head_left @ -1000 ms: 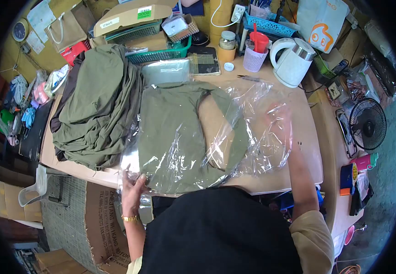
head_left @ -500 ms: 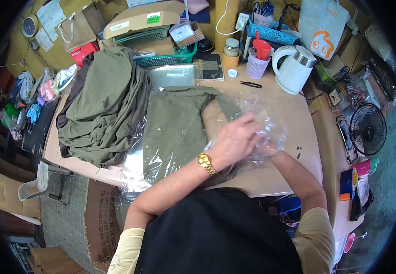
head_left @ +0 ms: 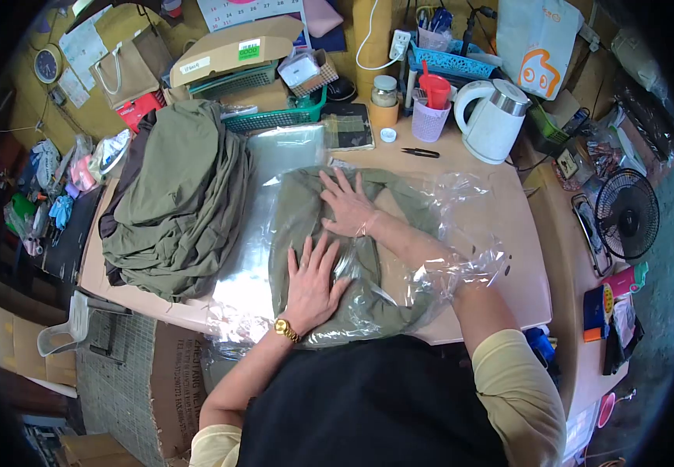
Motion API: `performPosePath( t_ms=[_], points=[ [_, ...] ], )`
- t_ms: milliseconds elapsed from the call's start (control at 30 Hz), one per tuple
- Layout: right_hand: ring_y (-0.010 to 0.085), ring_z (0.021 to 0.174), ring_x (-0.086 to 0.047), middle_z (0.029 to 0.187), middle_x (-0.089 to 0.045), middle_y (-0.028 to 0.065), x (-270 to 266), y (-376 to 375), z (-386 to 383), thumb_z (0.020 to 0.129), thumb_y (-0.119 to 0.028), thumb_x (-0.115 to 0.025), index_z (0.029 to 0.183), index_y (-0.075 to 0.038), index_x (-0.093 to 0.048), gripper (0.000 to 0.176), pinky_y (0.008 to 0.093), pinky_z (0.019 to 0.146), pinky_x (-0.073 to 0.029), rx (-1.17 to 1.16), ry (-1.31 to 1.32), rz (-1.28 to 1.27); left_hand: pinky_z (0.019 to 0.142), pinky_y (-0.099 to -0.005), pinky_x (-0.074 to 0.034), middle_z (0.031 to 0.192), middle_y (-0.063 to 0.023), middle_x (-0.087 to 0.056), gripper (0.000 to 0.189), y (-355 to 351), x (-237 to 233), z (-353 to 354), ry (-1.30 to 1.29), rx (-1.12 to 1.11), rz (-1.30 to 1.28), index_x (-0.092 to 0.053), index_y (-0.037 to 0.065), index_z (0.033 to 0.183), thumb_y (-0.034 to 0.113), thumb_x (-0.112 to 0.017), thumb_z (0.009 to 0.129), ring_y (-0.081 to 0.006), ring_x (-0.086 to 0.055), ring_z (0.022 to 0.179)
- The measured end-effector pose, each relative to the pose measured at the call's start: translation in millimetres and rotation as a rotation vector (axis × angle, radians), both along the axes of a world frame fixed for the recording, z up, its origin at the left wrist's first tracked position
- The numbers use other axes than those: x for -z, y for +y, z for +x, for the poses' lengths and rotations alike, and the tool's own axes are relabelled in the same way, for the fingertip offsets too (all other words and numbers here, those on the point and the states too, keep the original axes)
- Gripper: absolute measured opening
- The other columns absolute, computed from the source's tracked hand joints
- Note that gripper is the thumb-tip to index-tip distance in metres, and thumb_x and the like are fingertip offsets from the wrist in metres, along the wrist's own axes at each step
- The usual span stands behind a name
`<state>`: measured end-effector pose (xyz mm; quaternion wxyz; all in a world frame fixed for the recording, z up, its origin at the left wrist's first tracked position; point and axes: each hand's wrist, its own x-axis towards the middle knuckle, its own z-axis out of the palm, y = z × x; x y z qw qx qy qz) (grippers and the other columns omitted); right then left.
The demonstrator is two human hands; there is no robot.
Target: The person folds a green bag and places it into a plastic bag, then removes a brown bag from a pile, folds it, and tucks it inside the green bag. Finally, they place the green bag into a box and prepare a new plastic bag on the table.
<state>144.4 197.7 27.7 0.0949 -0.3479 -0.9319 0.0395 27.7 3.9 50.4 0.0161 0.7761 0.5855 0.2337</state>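
Note:
An olive-green garment [head_left: 294, 214] lies folded inside a clear plastic bag [head_left: 461, 265] in front of me. My left hand [head_left: 311, 289], with a gold watch on its wrist, rests flat on the near part of the bagged garment, fingers spread. Through the bag's mouth on the right reaches my right forearm, and my right hand [head_left: 348, 206] appears to be inside the bag. It lies open on the garment's upper part, fingers stretched out. Under the bag's left side is a stack of clear plastic bags [head_left: 263, 187].
A pile of olive garments [head_left: 177, 187] stands at the left. Along the back are a green basket [head_left: 274, 118], a lilac cup [head_left: 431, 121], a white kettle [head_left: 495, 124] and black thread snips [head_left: 420, 152]. A fan [head_left: 627, 212] stands at the right.
My hands have come apart from the bag's mouth at the right. The left now lies on the bagged garment, and the right has reached into the bag. The garment looks more bunched and sits further right.

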Motion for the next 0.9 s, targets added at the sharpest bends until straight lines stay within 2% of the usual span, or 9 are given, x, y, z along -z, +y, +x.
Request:
performPosePath(
  t_ms=[33,267,367,500,533,667,733,833,900],
  points=[
    [0.0389,0.153,0.001,0.165,-0.005,0.0183,4.2,10.6,-2.5,0.085,-0.049,-0.063,0.141,-0.002,-0.043,0.076,0.0750,0.114,-0.007,-0.003,-0.012,-0.142,0.119,-0.0596,-0.013,0.157,-0.0181,-0.032,0.068,-4.1,10.7,-6.1,0.025,0.007,-0.059,-0.036,0.006,0.150,0.040,-0.057,0.094,-0.0411,-0.023,0.148],
    [0.0395,0.153,-0.002,0.165,-0.002,0.0192,34.6,8.4,15.4,0.093,-0.047,-0.057,0.152,-0.009,-0.035,0.073,0.0743,0.113,-0.010,-0.092,0.092,-0.048,0.119,-0.0593,-0.015,0.157,-0.0179,-0.033,0.067,-9.0,1.9,-12.6,0.081,0.057,-0.182,-0.040,0.005,0.147,0.045,-0.055,0.095,-0.0412,-0.025,0.147],
    [0.0386,0.152,-0.007,0.166,-0.007,0.0166,-34.0,-61.5,70.9,0.094,-0.035,-0.062,0.153,-0.011,-0.033,0.070,0.0661,0.116,-0.015,-0.191,-0.066,-0.087,0.112,-0.0583,-0.028,0.148,-0.0251,-0.040,0.059,-13.6,-35.6,-35.4,0.059,-0.299,-0.035,-0.045,-0.001,0.140,0.032,-0.060,0.094,-0.0421,-0.034,0.140],
    [0.0345,0.134,-0.050,0.144,-0.054,0.0169,-29.1,-98.4,209.9,0.093,-0.013,-0.062,0.137,-0.007,-0.058,0.044,0.0458,0.108,-0.043,-0.215,0.481,-0.905,0.088,-0.0431,-0.052,0.121,-0.0307,-0.060,0.059,-12.2,-7.7,-106.3,-0.316,-0.466,-0.198,-0.046,-0.010,0.133,0.030,-0.064,0.094,-0.0428,-0.064,0.105],
    [0.0338,0.112,-0.066,0.124,-0.068,0.0186,-63.5,-119.5,228.3,0.093,-0.019,-0.064,0.129,-0.002,-0.064,0.040,0.0411,0.101,-0.050,0.050,0.343,-0.942,0.088,-0.0431,-0.052,0.121,-0.0307,-0.060,0.059,-8.8,-3.9,-108.1,-0.320,-0.475,-0.203,-0.046,-0.010,0.133,0.030,-0.064,0.094,-0.0428,-0.064,0.105],
    [0.0429,0.108,-0.065,0.118,-0.065,0.0292,75.4,-190.8,403.0,0.095,-0.029,-0.063,0.120,0.007,-0.060,0.044,0.0511,0.098,-0.051,-0.012,1.708,-1.226,0.081,-0.0425,-0.054,0.097,-0.0285,-0.070,0.074,8.3,-11.6,-97.2,-0.574,-0.454,-0.418,-0.056,-0.011,0.121,0.055,-0.066,0.088,-0.0390,-0.070,0.091],
    [0.0407,0.116,-0.061,0.124,-0.063,0.0258,36.5,-229.1,379.5,0.091,-0.037,-0.067,0.123,0.003,-0.060,0.052,0.0526,0.106,-0.044,-0.012,2.134,-1.140,0.081,-0.0422,-0.054,0.095,-0.0305,-0.069,0.081,14.5,-18.5,-93.9,-0.318,-0.399,-0.688,-0.056,-0.011,0.120,0.062,-0.065,0.086,-0.0401,-0.070,0.091],
    [0.0275,0.118,-0.059,0.133,-0.059,0.0115,-52.9,-241.4,276.4,0.094,-0.023,-0.060,0.118,-0.007,-0.064,0.029,0.0506,0.105,-0.044,0.512,1.683,-0.973,0.091,-0.0395,-0.051,0.107,-0.0273,-0.068,0.085,-6.4,-23.0,-93.8,-0.524,-0.202,-0.843,-0.052,-0.011,0.127,0.057,-0.075,0.081,-0.0347,-0.067,0.102],
    [0.0237,0.111,-0.061,0.131,-0.060,0.0120,-67.0,-225.6,258.1,0.096,-0.023,-0.057,0.123,-0.009,-0.064,0.030,0.0462,0.098,-0.048,0.275,0.320,-0.232,0.102,-0.0367,-0.045,0.125,-0.0203,-0.062,0.084,-26.8,-1.7,-85.7,-0.780,0.063,-0.680,-0.042,-0.008,0.138,0.036,-0.083,0.080,-0.0267,-0.058,0.119]
  ],
)
